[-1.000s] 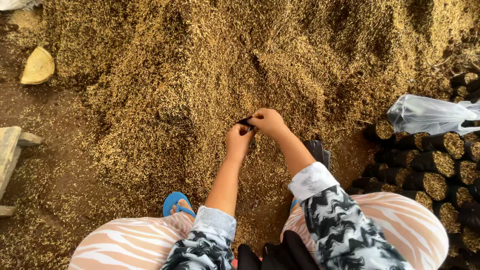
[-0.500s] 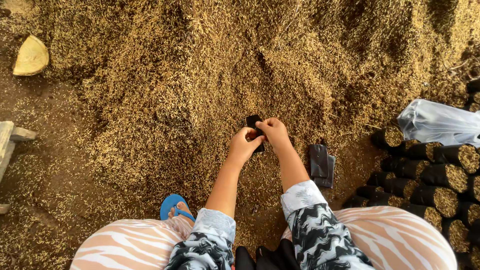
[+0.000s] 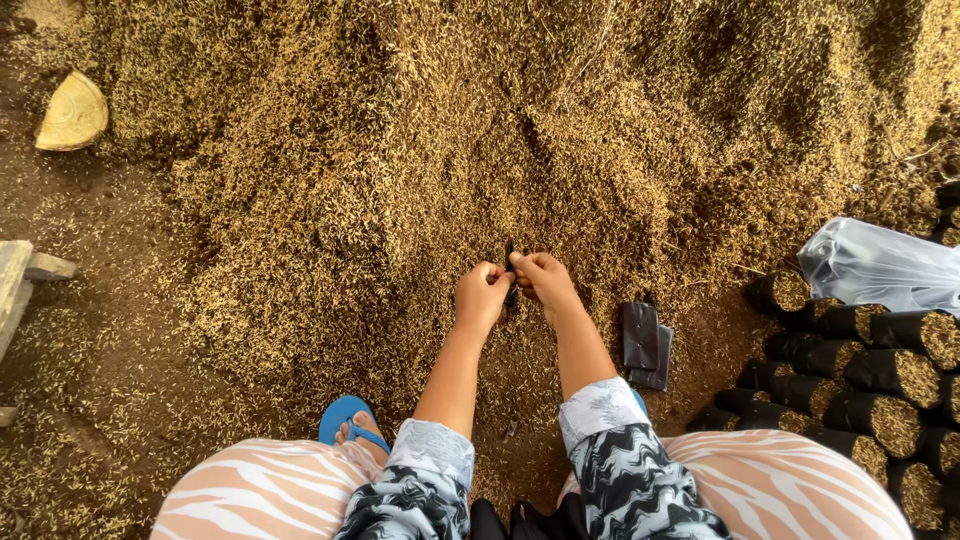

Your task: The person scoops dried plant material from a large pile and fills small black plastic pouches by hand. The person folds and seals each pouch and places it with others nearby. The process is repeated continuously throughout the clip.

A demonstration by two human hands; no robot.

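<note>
Head view: both hands pinch a small black bag (image 3: 511, 283); husk-filled bags (image 3: 880, 375) lie right.

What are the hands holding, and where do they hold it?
Both hands, left hand and right hand, pinch a small black bag by its top edge.

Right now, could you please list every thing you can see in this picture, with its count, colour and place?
heap of dry golden-brown husks: one, covers most of the ground
small black plastic bag: one, pinched between both hands
flat empty black bags: small stack, right of the hands
husk-filled black bags: many, lying stacked at right
clear plastic sheet bag: one, above the filled ones
pale yellow wedge: one, upper left
grey wooden plank: one, left edge
blue sandal: one, on the foot
left hand: on the small bag
right hand: on the small bag
</note>
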